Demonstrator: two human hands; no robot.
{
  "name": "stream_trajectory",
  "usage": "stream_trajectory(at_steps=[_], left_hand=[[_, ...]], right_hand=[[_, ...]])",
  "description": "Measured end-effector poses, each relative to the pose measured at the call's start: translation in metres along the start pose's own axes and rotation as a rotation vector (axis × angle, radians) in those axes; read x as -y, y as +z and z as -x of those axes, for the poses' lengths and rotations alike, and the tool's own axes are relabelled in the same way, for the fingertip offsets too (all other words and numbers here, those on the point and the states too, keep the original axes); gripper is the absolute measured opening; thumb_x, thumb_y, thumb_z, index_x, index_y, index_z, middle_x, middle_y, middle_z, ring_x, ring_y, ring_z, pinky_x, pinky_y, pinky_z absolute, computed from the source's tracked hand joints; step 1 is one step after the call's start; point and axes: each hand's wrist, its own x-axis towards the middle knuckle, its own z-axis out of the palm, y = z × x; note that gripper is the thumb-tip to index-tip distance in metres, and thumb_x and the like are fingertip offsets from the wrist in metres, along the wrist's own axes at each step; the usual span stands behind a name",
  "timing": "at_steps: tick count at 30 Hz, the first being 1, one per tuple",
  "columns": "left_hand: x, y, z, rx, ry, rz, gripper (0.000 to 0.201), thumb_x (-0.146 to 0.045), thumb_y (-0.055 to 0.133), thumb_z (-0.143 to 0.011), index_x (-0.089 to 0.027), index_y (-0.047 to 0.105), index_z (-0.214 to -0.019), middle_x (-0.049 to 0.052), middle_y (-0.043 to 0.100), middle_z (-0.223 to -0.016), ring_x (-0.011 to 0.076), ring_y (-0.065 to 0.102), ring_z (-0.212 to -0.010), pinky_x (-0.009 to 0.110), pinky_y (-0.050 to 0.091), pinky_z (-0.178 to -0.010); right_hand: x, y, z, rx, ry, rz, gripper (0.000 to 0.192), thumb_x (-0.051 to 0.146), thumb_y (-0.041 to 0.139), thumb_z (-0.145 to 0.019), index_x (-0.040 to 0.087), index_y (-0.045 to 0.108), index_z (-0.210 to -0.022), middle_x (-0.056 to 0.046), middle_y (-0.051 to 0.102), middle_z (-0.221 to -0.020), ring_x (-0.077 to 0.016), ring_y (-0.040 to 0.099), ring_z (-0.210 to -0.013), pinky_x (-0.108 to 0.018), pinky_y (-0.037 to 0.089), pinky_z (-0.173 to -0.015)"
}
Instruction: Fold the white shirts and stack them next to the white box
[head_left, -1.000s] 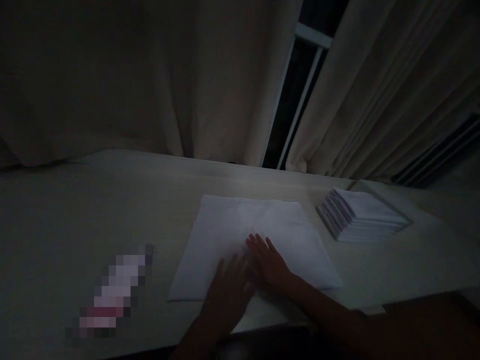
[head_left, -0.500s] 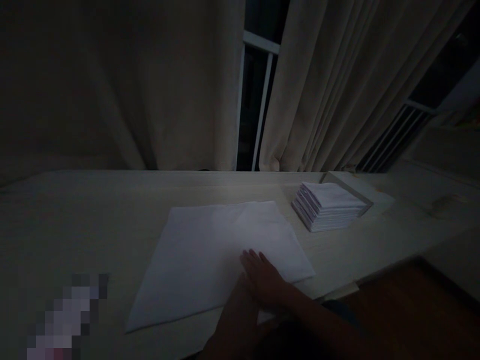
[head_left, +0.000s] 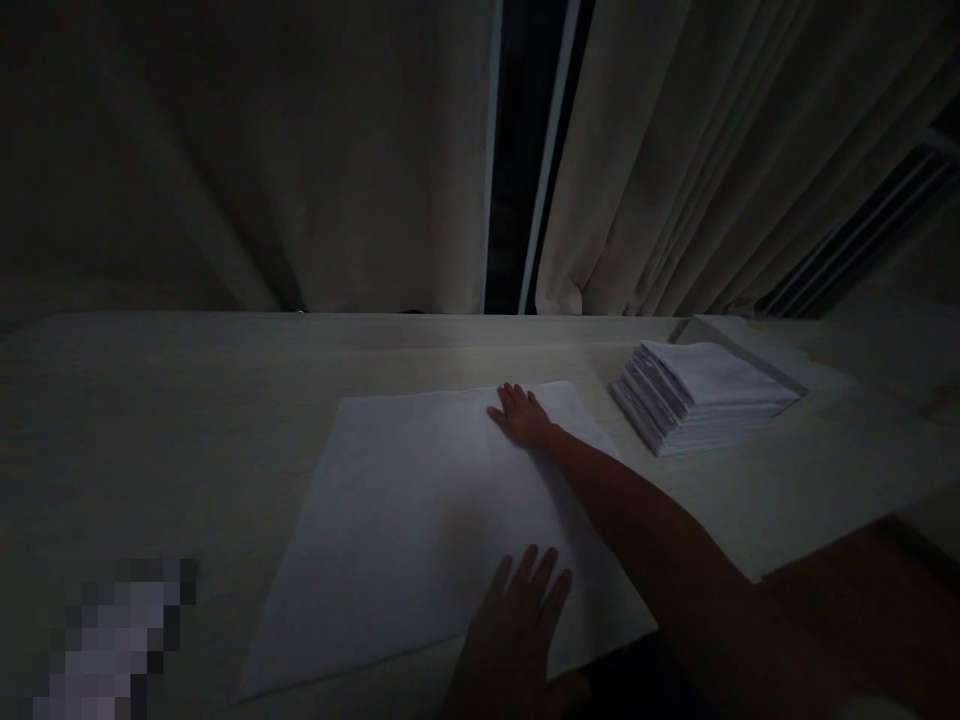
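A white cloth (head_left: 397, 500) lies spread flat on the pale tabletop (head_left: 187, 440). My right hand (head_left: 523, 415) reaches across it and rests palm down near its far edge, fingers spread. Nearer to me, my left hand (head_left: 517, 620) is over the cloth's front edge with its fingers apart; whether it touches the fabric I cannot tell. Neither hand grips anything. To the right of the cloth stands a stack of folded white cloths (head_left: 705, 400), with layered edges facing me.
Beige curtains (head_left: 360, 180) hang behind the table, with a dark window gap (head_left: 517, 180) between them. A flat tray or board edge (head_left: 742, 350) shows behind the stack. A pixelated patch covers the lower left. Brown floor (head_left: 862, 610) shows at lower right.
My right hand has slid forward from the cloth's near middle to its far edge. My left hand, previously beside it, now shows separately with fingers spread. The view has shifted slightly.
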Motion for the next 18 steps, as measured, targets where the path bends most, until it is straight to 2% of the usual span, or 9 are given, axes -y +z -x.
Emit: stream_trajectory(at_steps=[2,4,6,9,11,13,15,18], left_hand=[[-0.002,-0.001,0.0,-0.005,-0.012,0.002,0.088,-0.07,0.04,-0.083,-0.029,0.004,-0.152,0.002,0.013,-0.159,0.0284,0.013,-0.146,0.055,0.02,-0.117],[-0.002,0.0,0.0,-0.006,-0.021,-0.007,0.087,-0.068,0.04,-0.084,-0.028,0.005,-0.152,0.002,0.012,-0.159,0.0282,0.012,-0.146,0.054,0.02,-0.117],[-0.001,0.002,0.001,-0.014,-0.023,-0.029,0.087,-0.068,0.041,-0.084,-0.027,0.007,-0.153,0.003,0.014,-0.159,0.0286,0.013,-0.146,0.054,0.02,-0.117],[0.003,0.007,0.003,-0.062,-0.022,-0.091,0.085,-0.066,0.043,-0.084,-0.027,0.011,-0.152,0.004,0.019,-0.158,0.0295,0.016,-0.145,0.053,0.022,-0.116],[0.004,0.007,0.004,-0.107,-0.005,-0.142,0.083,-0.065,0.044,-0.084,-0.027,0.015,-0.152,0.005,0.024,-0.157,0.0297,0.02,-0.144,0.053,0.024,-0.115],[0.003,0.006,0.004,-0.137,0.017,-0.198,0.081,-0.063,0.045,-0.084,-0.026,0.018,-0.151,0.005,0.027,-0.156,0.0294,0.024,-0.143,0.053,0.027,-0.114],[0.002,0.002,0.003,-0.149,0.034,-0.258,0.079,-0.062,0.046,-0.085,-0.027,0.019,-0.151,0.005,0.027,-0.156,0.0286,0.025,-0.143,0.053,0.029,-0.113],[0.0,-0.003,-0.001,-0.148,0.055,-0.328,0.077,-0.06,0.046,-0.086,-0.029,0.02,-0.151,0.003,0.026,-0.156,0.0271,0.026,-0.143,0.052,0.032,-0.112]], right_hand=[[0.003,-0.005,0.0,0.002,0.001,0.001,0.079,0.065,0.008,-0.094,0.012,0.021,-0.151,-0.013,0.011,-0.158,-0.0265,0.007,-0.146,-0.049,0.01,-0.117],[0.012,-0.012,0.019,-0.025,-0.045,-0.001,0.078,0.064,0.009,-0.095,0.012,0.019,-0.152,-0.012,0.01,-0.158,-0.0257,0.005,-0.146,-0.048,0.008,-0.117],[0.024,-0.018,0.061,-0.073,-0.135,-0.001,0.076,0.063,0.012,-0.096,0.013,0.017,-0.153,-0.01,0.01,-0.159,-0.0241,0.003,-0.146,-0.046,0.005,-0.118],[0.038,-0.018,0.147,-0.06,-0.233,-0.026,0.072,0.061,0.019,-0.097,0.015,0.016,-0.153,-0.009,0.011,-0.159,-0.0224,0.004,-0.146,-0.045,0.007,-0.119],[0.04,-0.012,0.2,-0.014,-0.263,-0.048,0.067,0.055,0.022,-0.099,0.015,0.017,-0.153,-0.009,0.012,-0.158,-0.023,0.006,-0.146,-0.045,0.01,-0.119],[0.033,-0.006,0.233,0.006,-0.251,-0.06,0.064,0.052,0.023,-0.1,0.015,0.02,-0.152,-0.009,0.016,-0.158,-0.023,0.008,-0.146,-0.046,0.011,-0.118],[0.016,-0.001,0.242,-0.005,-0.201,-0.06,0.063,0.053,0.024,-0.099,0.016,0.023,-0.151,-0.009,0.019,-0.157,-0.0235,0.009,-0.146,-0.047,0.012,-0.118],[-0.018,-0.002,0.224,-0.042,-0.071,-0.047,0.069,0.058,0.026,-0.097,0.015,0.025,-0.151,-0.012,0.021,-0.156,-0.0259,0.012,-0.145,-0.049,0.014,-0.117]])
